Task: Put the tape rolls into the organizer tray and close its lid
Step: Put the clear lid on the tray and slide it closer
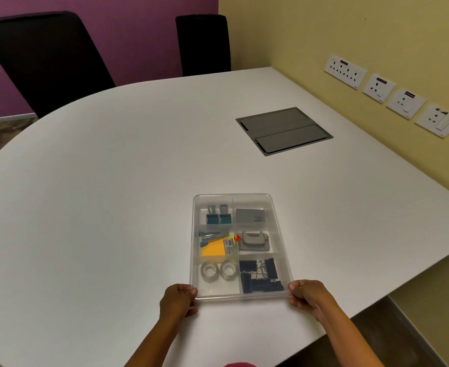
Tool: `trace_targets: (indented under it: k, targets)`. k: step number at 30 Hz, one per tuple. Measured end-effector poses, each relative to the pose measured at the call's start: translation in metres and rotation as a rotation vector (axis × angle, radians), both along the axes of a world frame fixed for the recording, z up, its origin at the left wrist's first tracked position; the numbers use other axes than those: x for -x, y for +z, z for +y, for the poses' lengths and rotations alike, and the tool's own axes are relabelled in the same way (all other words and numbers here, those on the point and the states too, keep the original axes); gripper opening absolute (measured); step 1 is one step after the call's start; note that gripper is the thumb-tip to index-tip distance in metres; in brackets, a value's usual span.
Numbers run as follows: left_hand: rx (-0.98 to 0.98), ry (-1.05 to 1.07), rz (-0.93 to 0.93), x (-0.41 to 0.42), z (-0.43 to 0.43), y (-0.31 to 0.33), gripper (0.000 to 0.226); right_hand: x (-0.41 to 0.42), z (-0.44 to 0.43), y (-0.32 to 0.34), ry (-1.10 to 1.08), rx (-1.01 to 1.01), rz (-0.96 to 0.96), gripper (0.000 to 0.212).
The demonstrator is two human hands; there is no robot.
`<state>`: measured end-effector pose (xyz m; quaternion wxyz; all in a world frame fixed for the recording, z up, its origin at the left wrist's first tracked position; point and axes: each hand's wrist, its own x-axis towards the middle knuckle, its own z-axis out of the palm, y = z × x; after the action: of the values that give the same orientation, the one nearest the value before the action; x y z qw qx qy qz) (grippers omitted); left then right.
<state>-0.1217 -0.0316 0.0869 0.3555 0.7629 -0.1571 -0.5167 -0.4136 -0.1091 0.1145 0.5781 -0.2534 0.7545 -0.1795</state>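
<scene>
A: Organizer tray [281,234], where?
B: Clear plastic, on the white bench [112,194], near the bench's near edge. Lid looks on; a clear sheet covers the compartments, hard to be sure.

A: Tape rolls [219,271]?
B: Two clear rolls, side by side, in the tray's near-left compartment. They lie flat and look to be touching each other.

A: Left hand [177,300]?
B: At the tray's near-left corner. Fingers pressed together, curled round the corner edge, thumb on top of the rim.

A: Right hand [306,296]?
B: At the tray's near-right corner. Same grip, fingers closed on the edge, thumb tip on the rim.

A: Other tray contents?
B: Black binder clips [260,275] in the near-right compartment, just beside the tape rolls. Yellow sticky pad [214,249] in the middle-left compartment with a blue-tipped stapler [210,237] on it. Grey hole punch [253,241] middle-right, an orange pin [237,237] beside it at the divider. Two teal stamps [216,215] far-left, grey box [249,215] far-right.

A: Beyond the tray?
B: Grey cable hatch [284,131] set into the bench, well beyond the tray's far-right side. Two black chairs [46,62] past the bench's far edge. Socket plates [392,96] on the yellow wall, right of the tray.
</scene>
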Motion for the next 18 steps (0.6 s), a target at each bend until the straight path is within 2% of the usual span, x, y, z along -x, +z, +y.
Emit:
trace_targets:
  k: [3, 7, 12, 18]
  targets:
    - [-0.028, -0.107, -0.051, -0.009, -0.007, 0.002, 0.008, 0.000, -0.005, -0.001, 0.100, 0.082, 0.130, 0.008]
    - [-0.020, -0.204, -0.126, -0.018, -0.029, 0.006, 0.009, -0.009, -0.023, -0.001, 0.175, 0.167, 0.292, 0.016]
    - [-0.038, -0.270, -0.143, -0.030, -0.072, 0.009, 0.020, -0.020, -0.063, 0.001, 0.228, 0.200, 0.303, 0.017]
    - [0.009, -0.270, -0.191, -0.043, -0.135, 0.011, 0.020, -0.036, -0.126, 0.005, 0.269, 0.220, 0.298, 0.020]
